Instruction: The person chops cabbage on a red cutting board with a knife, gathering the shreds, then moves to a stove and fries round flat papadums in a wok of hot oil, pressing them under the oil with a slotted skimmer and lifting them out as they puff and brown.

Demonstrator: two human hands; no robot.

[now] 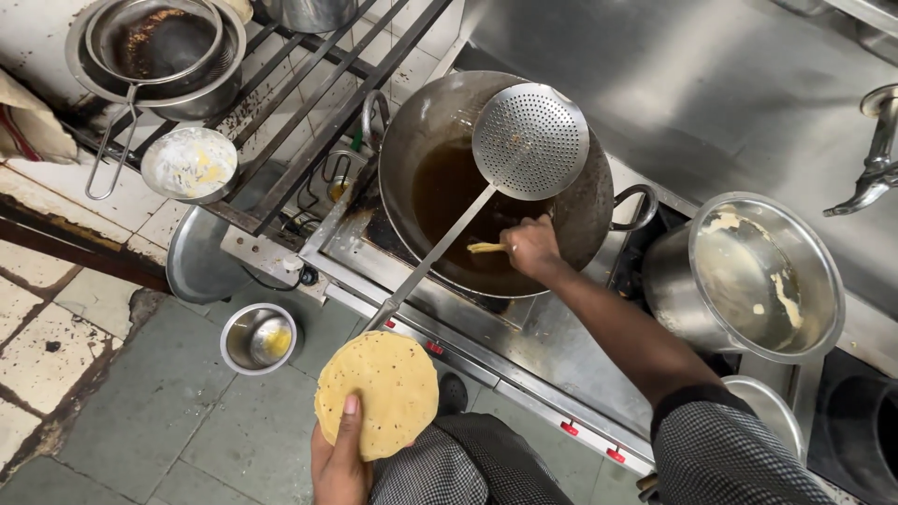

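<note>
One round yellow flatbread (379,393) lies flat on the left hand (339,458), thumb pressed on top, low at the stove's front edge. One small steel bowl (259,338) sits on the floor, left. Right hand (530,247) reaches over one wok (486,182) of dark oil, fingers pinched on a pale strip (485,248). One perforated skimmer (529,140) rests across the wok. One steel pot (748,276) stands at the stove's right. One strainer (159,47) sits far left on the rack.

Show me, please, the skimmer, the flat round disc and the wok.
skimmer (530,140): head view, middle of its perforated bowl.
flat round disc (379,393): head view, centre of its face.
wok (416,122): head view, inner wall above the oil.
</note>
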